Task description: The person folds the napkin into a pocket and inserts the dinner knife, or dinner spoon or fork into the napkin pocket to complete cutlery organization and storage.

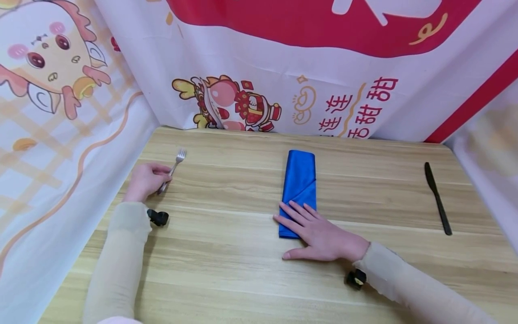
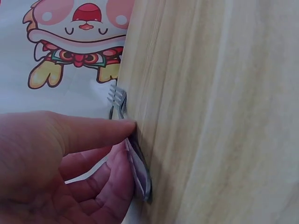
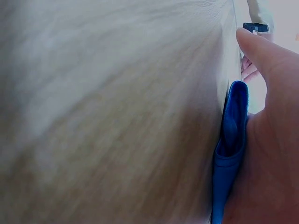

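Observation:
At the table's left side my left hand [image 1: 149, 181] pinches a silver fork [image 1: 179, 157] by its handle, between thumb and fingers. The left wrist view shows the same fork [image 2: 118, 99], its tines beyond the fingers and its handle end close to the wood. Near the middle, a blue folded napkin [image 1: 301, 173] lies lengthwise away from me, a diagonal fold across its top. My right hand [image 1: 319, 231] rests on the napkin's near end with fingers spread, the thumb out on the table. From the right wrist, the napkin's layered near edge [image 3: 229, 154] shows under the palm.
A black table knife [image 1: 437, 198] lies on the right part of the wooden table [image 1: 226, 270]. Printed cloth [image 1: 303, 63] hangs along the back edge and both sides. Each wrist wears a small black camera.

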{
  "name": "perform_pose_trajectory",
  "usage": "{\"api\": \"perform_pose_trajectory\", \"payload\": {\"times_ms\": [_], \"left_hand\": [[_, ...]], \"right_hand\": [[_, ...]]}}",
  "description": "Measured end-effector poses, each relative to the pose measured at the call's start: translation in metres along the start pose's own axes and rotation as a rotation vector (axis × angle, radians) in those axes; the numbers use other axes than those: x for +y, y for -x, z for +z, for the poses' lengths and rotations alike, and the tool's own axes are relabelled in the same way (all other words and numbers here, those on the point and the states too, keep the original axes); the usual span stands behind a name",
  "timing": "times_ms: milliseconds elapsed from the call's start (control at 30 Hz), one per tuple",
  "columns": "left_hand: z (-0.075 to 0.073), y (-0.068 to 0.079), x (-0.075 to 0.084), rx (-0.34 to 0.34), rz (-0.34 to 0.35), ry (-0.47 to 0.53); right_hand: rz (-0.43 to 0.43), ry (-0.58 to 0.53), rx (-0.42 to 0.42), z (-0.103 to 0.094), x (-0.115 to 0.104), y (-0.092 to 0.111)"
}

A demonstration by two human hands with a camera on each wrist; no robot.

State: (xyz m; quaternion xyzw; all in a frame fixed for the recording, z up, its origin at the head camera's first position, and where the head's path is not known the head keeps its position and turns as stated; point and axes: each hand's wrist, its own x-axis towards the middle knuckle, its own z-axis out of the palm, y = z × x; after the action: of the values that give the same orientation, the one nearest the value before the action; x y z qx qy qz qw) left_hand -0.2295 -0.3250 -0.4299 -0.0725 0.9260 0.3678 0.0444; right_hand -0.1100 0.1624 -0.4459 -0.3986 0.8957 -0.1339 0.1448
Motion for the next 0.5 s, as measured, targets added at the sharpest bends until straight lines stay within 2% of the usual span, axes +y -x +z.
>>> {"api": "perform_pose_trajectory", "payload": {"times_ms": [133,300,500], "left_hand": [[0.002,0.001,0.002,-0.043,0.013,-0.027],[0.009,0.002,0.002,-0.007,0.063,0.000],[0.017,0.002,0.019,0.028,0.111,0.153]], "right_hand": [[0.002,-0.007,0.002,-0.001,-0.001,0.000],[-0.002,-0.005,-0.003,-0.002,-0.001,0.001],[0.007,-0.011,-0.010,-0.002,-0.001,0.001]]}}
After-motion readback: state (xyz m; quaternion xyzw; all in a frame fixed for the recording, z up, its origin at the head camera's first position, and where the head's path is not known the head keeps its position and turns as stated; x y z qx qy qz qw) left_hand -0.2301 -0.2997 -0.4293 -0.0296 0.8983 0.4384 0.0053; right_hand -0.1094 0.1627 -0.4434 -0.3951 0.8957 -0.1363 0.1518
